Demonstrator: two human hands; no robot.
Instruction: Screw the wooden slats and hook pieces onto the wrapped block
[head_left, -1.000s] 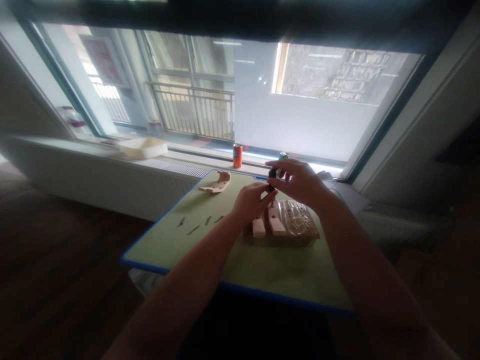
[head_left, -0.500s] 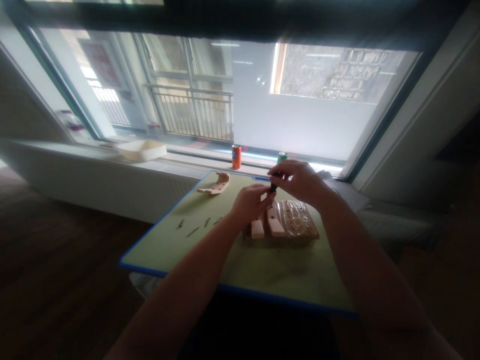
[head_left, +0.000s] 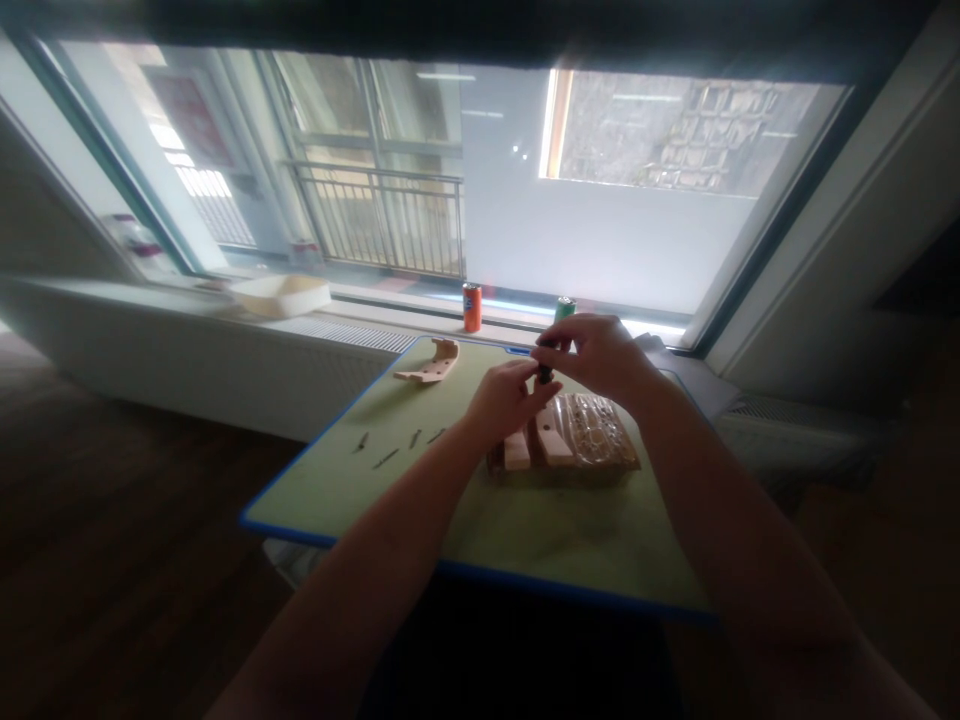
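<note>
The right hand (head_left: 604, 358) has shifted slightly, its fingers now almost meeting those of the left hand (head_left: 496, 402). On the green surface (head_left: 555, 545) sits a wrapped brown block (head_left: 606, 432), pale wooden pieces (head_left: 556, 450) at its left end. Above them stands the dark tool (head_left: 545, 374), its top pinched by the right fingers, its lower part by the left. Slim dark bits (head_left: 386, 459) lie farther left.
</note>
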